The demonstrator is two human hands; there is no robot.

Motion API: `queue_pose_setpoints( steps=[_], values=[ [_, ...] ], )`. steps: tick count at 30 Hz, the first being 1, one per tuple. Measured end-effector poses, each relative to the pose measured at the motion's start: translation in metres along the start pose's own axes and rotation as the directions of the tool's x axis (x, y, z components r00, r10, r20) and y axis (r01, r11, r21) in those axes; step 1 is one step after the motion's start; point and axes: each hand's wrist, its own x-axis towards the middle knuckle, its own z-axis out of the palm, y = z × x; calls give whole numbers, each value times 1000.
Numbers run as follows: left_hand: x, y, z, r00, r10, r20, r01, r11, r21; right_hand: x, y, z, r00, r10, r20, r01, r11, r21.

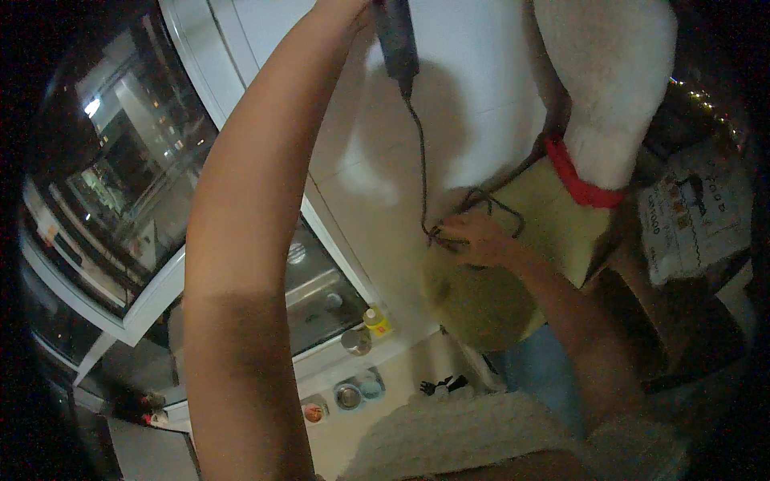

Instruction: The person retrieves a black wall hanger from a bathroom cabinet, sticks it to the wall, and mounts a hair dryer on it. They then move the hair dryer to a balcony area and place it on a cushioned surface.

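Observation:
My left arm reaches straight up, and my left hand [346,8], mostly cut off by the top edge, grips a dark, slim handled device [397,40] against the white wall. A thin dark cord [422,160] hangs from the device's lower end down to my right hand [479,240]. That hand is closed on a tangled loop of the cord. It rests on a yellow-green cushion [481,301] in front of me.
A big white plush figure [613,88] with a red collar [576,180] hangs at the upper right. A dark window [104,184] fills the left. On its sill stand a yellow bottle [375,321] and a can [355,341]; small bowls [347,395] sit below. A printed bag [694,216] lies right.

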Motion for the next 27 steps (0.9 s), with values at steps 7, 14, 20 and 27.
queue_pose_setpoints(
  steps=[7,14,20,27],
  values=[
    [-17,-33,-1,973,230,1,-229,969,-88,-42,25,-6,963,200,182,-145,950,-277],
    [32,-70,-21,894,439,-87,-385,853,353,1,37,-169,871,139,-472,-322,887,-331],
    [37,-75,-17,865,497,-67,-455,834,314,-11,-13,-323,559,-333,-759,-363,725,-586],
    [24,-53,-1,888,439,-135,-391,877,280,-18,-11,-437,558,-47,-829,-643,608,-467]
  ],
)
